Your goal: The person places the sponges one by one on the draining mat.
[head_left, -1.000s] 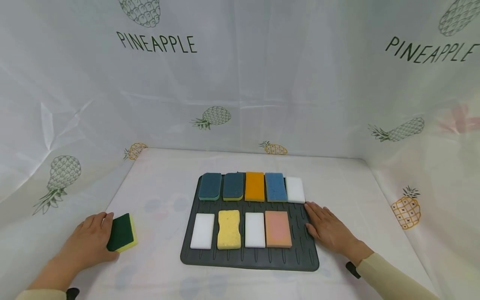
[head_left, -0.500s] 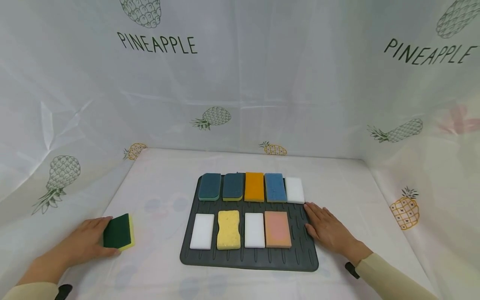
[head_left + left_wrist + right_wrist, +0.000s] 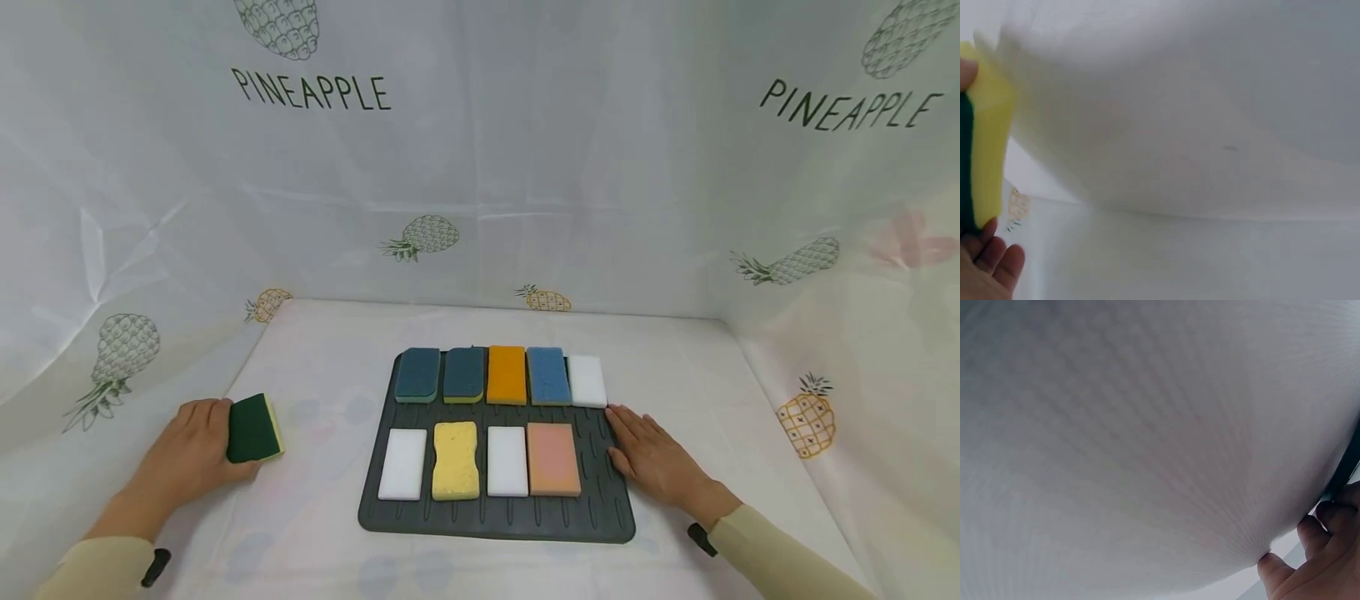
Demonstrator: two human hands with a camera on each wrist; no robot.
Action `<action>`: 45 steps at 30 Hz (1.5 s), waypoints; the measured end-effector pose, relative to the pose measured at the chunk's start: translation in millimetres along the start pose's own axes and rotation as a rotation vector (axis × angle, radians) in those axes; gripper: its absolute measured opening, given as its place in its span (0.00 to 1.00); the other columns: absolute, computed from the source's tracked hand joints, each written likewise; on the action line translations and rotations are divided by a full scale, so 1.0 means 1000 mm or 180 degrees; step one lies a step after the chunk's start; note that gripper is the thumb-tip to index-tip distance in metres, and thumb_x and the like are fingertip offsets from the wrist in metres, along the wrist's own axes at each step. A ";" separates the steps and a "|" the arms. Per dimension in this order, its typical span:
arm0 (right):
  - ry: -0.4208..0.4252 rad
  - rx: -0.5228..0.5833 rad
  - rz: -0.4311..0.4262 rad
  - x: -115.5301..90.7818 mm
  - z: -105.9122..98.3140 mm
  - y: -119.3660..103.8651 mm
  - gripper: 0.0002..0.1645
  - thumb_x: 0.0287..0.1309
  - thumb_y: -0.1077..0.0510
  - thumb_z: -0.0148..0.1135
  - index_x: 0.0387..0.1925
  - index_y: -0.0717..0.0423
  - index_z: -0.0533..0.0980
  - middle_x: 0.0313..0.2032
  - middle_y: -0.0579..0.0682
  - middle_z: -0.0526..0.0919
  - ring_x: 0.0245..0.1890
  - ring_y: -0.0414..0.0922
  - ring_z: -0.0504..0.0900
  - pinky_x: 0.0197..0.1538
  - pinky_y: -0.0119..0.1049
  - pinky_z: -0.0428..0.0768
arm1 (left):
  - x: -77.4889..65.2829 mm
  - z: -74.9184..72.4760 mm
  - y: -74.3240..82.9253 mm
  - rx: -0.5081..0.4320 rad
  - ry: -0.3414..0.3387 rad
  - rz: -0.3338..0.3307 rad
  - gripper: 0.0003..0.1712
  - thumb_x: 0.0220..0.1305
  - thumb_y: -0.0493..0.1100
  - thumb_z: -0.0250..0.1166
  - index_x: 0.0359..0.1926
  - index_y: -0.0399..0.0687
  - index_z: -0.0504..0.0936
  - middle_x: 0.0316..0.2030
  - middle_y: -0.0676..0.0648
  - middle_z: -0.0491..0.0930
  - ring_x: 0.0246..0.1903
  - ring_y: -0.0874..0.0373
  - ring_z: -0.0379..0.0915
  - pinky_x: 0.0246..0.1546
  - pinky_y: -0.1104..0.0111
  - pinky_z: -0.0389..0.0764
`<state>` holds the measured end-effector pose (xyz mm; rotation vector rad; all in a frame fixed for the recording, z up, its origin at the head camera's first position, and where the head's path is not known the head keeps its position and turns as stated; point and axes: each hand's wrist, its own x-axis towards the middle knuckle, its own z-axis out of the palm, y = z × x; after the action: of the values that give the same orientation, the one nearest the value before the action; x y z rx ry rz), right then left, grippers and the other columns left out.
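Note:
My left hand (image 3: 183,454) grips a sponge (image 3: 253,429) with a dark green scouring face, at the left side of the table. In the left wrist view the yellow foam of the sponge (image 3: 991,150) shows, pinched between thumb and fingertips, a little above the cloth. On the right, my right hand (image 3: 663,462) lies with fingers extended against the right edge of the dark grey ridged mat (image 3: 480,525). Its fingertips (image 3: 1313,534) touch the white cloth beside the dark mat edge (image 3: 1346,459) in the right wrist view.
Two rows of sponges lie on the mat. At the back are two dark blue-green ones (image 3: 417,375), an orange one (image 3: 507,375), a blue one (image 3: 548,375) and a white block (image 3: 587,381). In front are two white blocks (image 3: 402,464), a yellow sponge (image 3: 455,461) and a peach sponge (image 3: 553,460).
My left hand first draws slightly left, then moves away from me and to the right, still gripping the green-and-yellow sponge. My right hand stays at the mat's edge.

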<state>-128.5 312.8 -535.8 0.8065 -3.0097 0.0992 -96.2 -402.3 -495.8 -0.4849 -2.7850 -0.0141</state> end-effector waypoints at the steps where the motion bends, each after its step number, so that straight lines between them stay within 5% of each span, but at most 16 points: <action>1: -0.0002 0.0004 0.0001 0.000 0.000 0.000 0.40 0.79 0.47 0.54 0.78 0.68 0.61 0.77 0.65 0.66 0.77 0.62 0.66 0.76 0.62 0.68 | 0.004 0.001 0.000 0.0026 0.0083 0.0041 0.63 0.30 0.59 0.86 0.56 0.16 0.67 0.47 0.22 0.74 0.47 0.28 0.69 0.53 0.40 0.73; 9: -0.0016 0.0001 0.0017 0.001 0.003 0.000 0.40 0.79 0.46 0.54 0.79 0.67 0.60 0.77 0.65 0.66 0.77 0.62 0.66 0.76 0.62 0.67 | 0.036 0.005 0.006 0.0140 0.0439 0.0216 0.60 0.30 0.55 0.85 0.55 0.15 0.69 0.47 0.21 0.75 0.48 0.27 0.70 0.51 0.38 0.75; 18: -0.0027 -0.0012 0.0022 0.000 0.000 -0.001 0.40 0.79 0.46 0.54 0.78 0.68 0.61 0.77 0.65 0.66 0.77 0.62 0.66 0.76 0.62 0.67 | 0.090 -0.010 0.052 0.0097 0.0237 -0.0047 0.66 0.39 0.58 0.87 0.66 0.17 0.67 0.56 0.22 0.72 0.56 0.28 0.67 0.58 0.36 0.74; 26: 0.0006 -0.0040 -0.0009 0.000 0.001 0.000 0.40 0.79 0.46 0.54 0.78 0.68 0.62 0.77 0.65 0.66 0.77 0.62 0.67 0.75 0.63 0.69 | 0.141 -0.026 0.130 -0.0060 0.0128 -0.0036 0.68 0.44 0.63 0.85 0.73 0.23 0.65 0.61 0.27 0.72 0.60 0.32 0.69 0.60 0.41 0.79; 34: 0.0006 -0.0051 -0.0007 0.001 0.000 0.001 0.40 0.78 0.46 0.55 0.78 0.68 0.63 0.77 0.64 0.67 0.77 0.61 0.67 0.75 0.62 0.69 | 0.179 -0.039 0.215 -0.0358 0.0049 0.0291 0.67 0.49 0.69 0.81 0.76 0.28 0.64 0.65 0.30 0.72 0.64 0.36 0.68 0.68 0.47 0.75; 45: -0.0137 0.0041 0.0003 0.001 -0.006 0.001 0.40 0.80 0.45 0.52 0.78 0.68 0.61 0.78 0.64 0.66 0.78 0.61 0.65 0.76 0.62 0.67 | 0.205 -0.034 0.341 -0.0670 -0.0442 0.0759 0.66 0.57 0.77 0.71 0.80 0.36 0.60 0.72 0.37 0.68 0.72 0.43 0.65 0.74 0.54 0.71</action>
<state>-129.6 313.9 -530.3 0.8188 -3.0529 0.1028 -156.2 -16.2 -415.5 -0.8999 -2.8541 -0.2298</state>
